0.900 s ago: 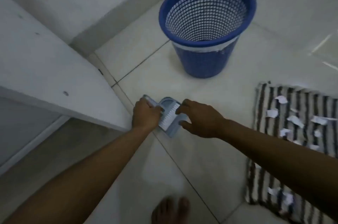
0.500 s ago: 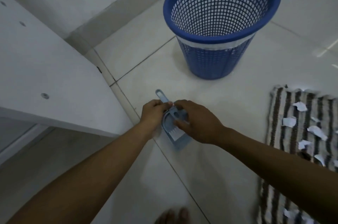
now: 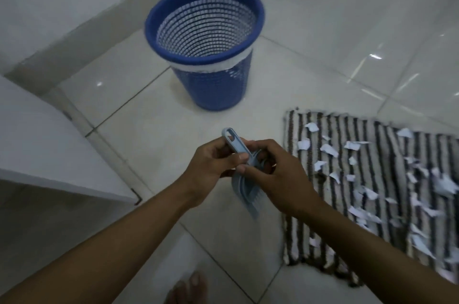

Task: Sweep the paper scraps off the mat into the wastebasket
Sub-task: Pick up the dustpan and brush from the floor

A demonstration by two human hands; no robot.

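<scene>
A small light-blue dustpan and brush set (image 3: 244, 190) is held off the floor between both hands. My left hand (image 3: 211, 164) is closed around its handle, whose looped end sticks up past my fingers. My right hand (image 3: 278, 177) grips the set from the right, near where the brush sits; the brush is mostly hidden by it. A blue mesh wastebasket (image 3: 206, 43) stands upright on the floor beyond my hands. The striped mat (image 3: 308, 239) lies to the right, strewn with several white paper scraps (image 3: 329, 150).
White furniture (image 3: 44, 154) juts in from the left with its corner close to my left forearm. A wall base (image 3: 74, 45) runs diagonally behind the wastebasket. Glossy floor tiles (image 3: 154, 115) surround everything. My bare foot (image 3: 188, 288) shows at the bottom edge.
Both hands closed on the dustpan and brush set and lifted it off the floor toward me. The view swung right, bringing more of the mat in.
</scene>
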